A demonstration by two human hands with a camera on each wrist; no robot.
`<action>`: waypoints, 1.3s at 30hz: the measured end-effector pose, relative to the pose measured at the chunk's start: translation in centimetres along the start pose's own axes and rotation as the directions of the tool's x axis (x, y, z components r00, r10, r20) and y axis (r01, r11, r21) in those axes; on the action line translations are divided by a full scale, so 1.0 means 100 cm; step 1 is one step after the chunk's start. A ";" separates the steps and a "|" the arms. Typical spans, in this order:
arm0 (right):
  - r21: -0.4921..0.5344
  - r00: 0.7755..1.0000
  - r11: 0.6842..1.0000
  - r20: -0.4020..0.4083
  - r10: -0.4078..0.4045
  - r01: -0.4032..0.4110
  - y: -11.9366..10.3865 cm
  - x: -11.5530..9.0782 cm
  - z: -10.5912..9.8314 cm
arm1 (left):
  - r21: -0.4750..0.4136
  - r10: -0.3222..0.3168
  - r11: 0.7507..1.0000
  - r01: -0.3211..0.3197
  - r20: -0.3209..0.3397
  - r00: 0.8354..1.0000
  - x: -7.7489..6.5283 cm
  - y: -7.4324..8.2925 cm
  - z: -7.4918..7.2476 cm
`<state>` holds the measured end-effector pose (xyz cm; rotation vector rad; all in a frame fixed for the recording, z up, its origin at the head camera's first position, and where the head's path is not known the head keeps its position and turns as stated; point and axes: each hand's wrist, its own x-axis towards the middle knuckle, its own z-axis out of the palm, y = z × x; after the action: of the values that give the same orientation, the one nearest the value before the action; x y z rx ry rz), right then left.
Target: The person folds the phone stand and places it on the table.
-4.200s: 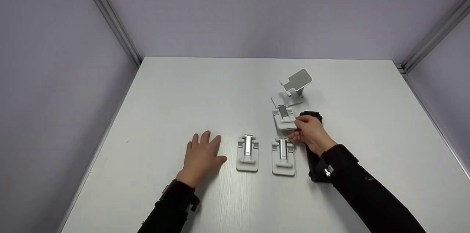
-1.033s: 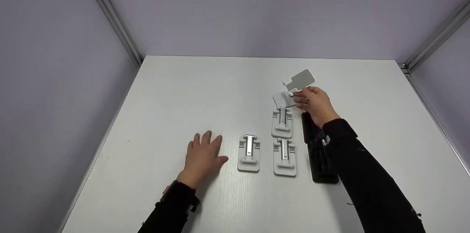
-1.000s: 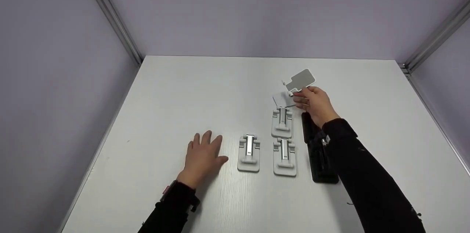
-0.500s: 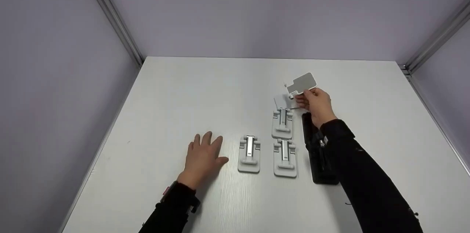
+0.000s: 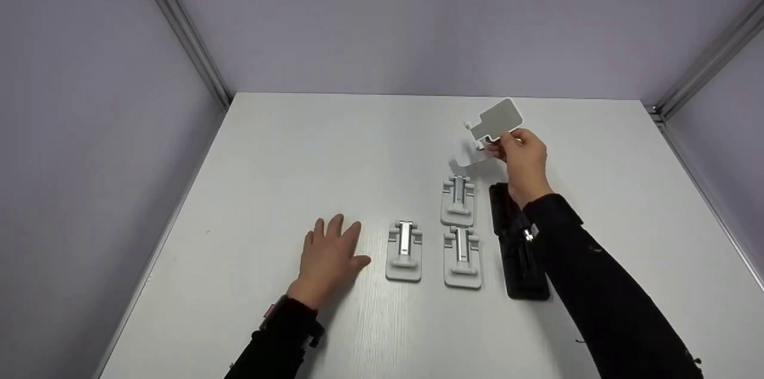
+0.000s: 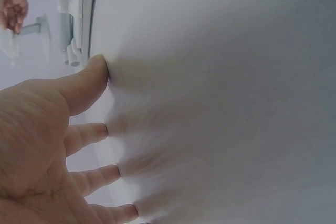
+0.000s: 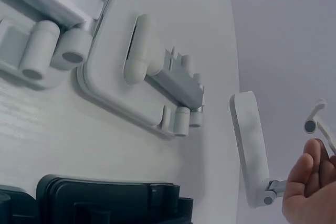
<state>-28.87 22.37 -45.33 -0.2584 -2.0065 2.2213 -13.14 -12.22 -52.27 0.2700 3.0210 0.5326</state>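
Note:
My right hand (image 5: 525,158) pinches an unfolded white phone stand (image 5: 499,119) by its upper plate, over the back right of the table. In the right wrist view, the tilted base plate of that stand (image 7: 249,150) hangs clear of the tabletop, with its arm running to the fingers. My left hand (image 5: 327,256) rests on the table with fingers spread; its fingertips touch the surface in the left wrist view. Nearest to its thumb lies a folded white phone stand (image 5: 404,253). Two more folded white stands, a front one (image 5: 462,259) and a rear one (image 5: 458,203), lie in a column.
Under the right forearm, two black folded stands, a rear one (image 5: 504,206) and a front one (image 5: 525,268), lie end to end, partly covered by the sleeve. The white table (image 5: 268,146) is bounded by grey panels (image 5: 382,21) at the back and sides.
The right hand set a folded white stand down behind another, then moved back to the unfolded one. Over the last half second it raised that stand. The left hand has stayed put.

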 end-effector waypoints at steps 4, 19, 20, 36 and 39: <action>-0.013 0.995 0.996 0.046 -0.087 0.087 -0.008 -0.007 0.007 | -0.006 -0.006 1.000 0.006 0.005 1.000 0.001 0.001 0.000; -0.102 0.930 0.967 0.313 -0.191 0.233 -0.024 -0.047 0.021 | 0.016 -0.006 1.000 0.006 0.008 1.000 0.003 0.004 -0.002; -0.097 0.924 0.968 0.333 -0.187 0.231 -0.024 -0.049 0.022 | 0.016 -0.005 1.000 0.005 0.009 1.000 0.003 0.004 -0.003; -0.145 0.820 0.963 0.562 -0.108 0.226 -0.025 -0.075 0.021 | -0.134 0.006 0.991 -0.012 -0.043 0.999 0.014 0.014 -0.014; -0.144 0.807 0.961 0.581 -0.109 0.234 -0.024 -0.078 0.022 | -0.276 -0.023 0.961 0.020 -0.006 1.000 0.018 0.022 -0.017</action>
<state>-21.77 18.81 -42.42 0.6328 -2.4267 2.1331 -14.76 -10.46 -49.94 0.2176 2.9035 0.9431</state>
